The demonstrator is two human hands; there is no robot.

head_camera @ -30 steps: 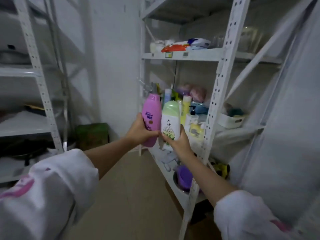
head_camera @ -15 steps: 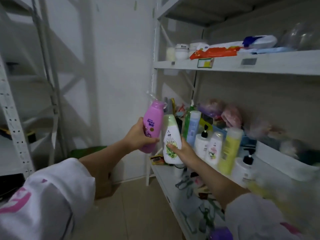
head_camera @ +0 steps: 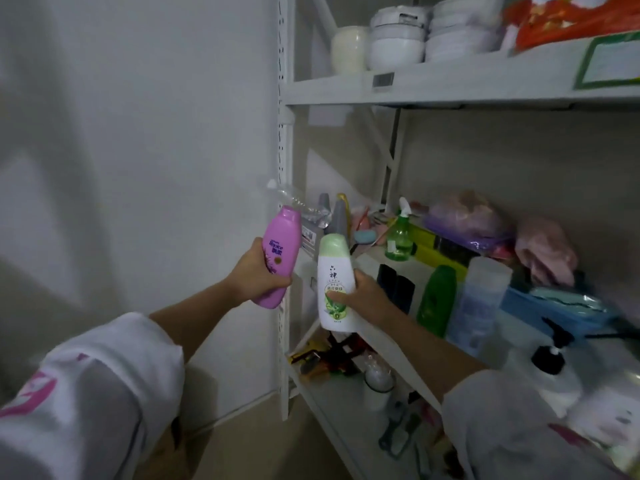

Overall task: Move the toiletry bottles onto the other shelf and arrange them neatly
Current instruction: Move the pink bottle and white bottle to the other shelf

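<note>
Pink plastic marks the bottle [head_camera: 280, 258] gripped in the left hand [head_camera: 254, 274], fingers curled round its lower body, held upright and slightly tilted, just left of the white metal upright [head_camera: 284, 188] of a shelving unit. A white bottle with a pale green cap [head_camera: 335, 284] is held in the right hand [head_camera: 367, 296], thumb across its label and fingers wrapped behind; it hangs in the air at the near left corner of the middle shelf [head_camera: 391, 268], touching no surface. More bottles stand to the right on that shelf: a dark green one [head_camera: 437, 295], a pale translucent one [head_camera: 477, 303], and a green spray bottle [head_camera: 400, 235] farther back. The step in hand appears to be the carrying of two bottles, both lifted. The next move is judged to call for a bare spot on the destination shelf, where both are set down upright, side by side; which shelf is the destination cannot be told.
</note>
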